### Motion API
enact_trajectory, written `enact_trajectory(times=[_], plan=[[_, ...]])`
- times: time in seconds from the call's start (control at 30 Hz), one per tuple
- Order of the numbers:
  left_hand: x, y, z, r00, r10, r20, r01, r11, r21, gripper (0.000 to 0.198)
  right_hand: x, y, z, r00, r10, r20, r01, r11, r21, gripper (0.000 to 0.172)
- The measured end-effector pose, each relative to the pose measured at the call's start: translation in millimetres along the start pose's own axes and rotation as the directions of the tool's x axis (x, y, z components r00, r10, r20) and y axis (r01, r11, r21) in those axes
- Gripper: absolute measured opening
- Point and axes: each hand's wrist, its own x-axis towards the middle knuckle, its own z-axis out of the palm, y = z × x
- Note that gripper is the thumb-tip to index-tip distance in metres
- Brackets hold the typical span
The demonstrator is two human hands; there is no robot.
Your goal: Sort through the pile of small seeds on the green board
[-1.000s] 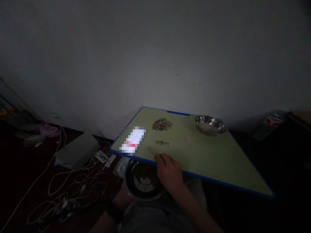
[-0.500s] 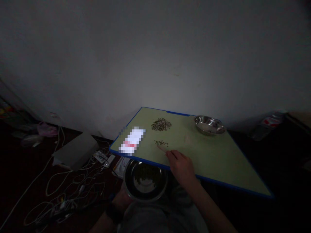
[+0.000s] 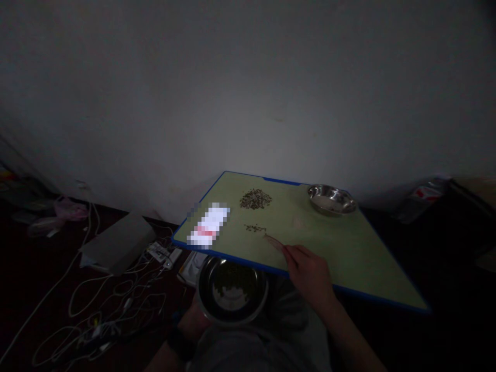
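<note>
Guiding the strip lightly by the nearer grains on the tabletop should limit scatter; your right hand clamps it between fingers; your left hand touches the lower bowl, grip unclear.

A dark band, perhaps a watch, circles the wrist just behind the person's left hand; the dim light hides its face and markings. The forearm behind the right hand is slim and bare as far as it shows. Greyish clothing, softly creased, covers the body between the two forearms.
</note>
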Motion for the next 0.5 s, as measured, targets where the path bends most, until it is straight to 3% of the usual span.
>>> enact_trajectory(times=[0.1,0.2,0.37,0.5], plan=[[0.3,3.8,1.7,0.994,-0.084,0.073,0.088,0.995,-0.048,0.100,1.1,4.1,-1.8,1.000,0.014,0.024,-0.014,1.000,-0.018,0.033],[-2.6,-12.6,7.2,0.990,-0.100,0.101,0.101,0.995,-0.008,0.114,6.8,4.9,-0.1,0.999,0.032,0.044,-0.030,0.998,-0.052,0.032],[-6.4,-41.8,9.9,0.984,-0.093,0.155,0.082,0.994,0.077,0.094,19.7,7.4,2.3,0.995,0.049,0.091,-0.043,0.997,-0.069,0.029],[-4.2,-38.8,9.4,0.996,-0.025,0.089,0.019,0.998,0.059,0.103,26.6,10.7,2.3,0.989,0.061,0.137,-0.047,0.994,-0.103,0.029]])
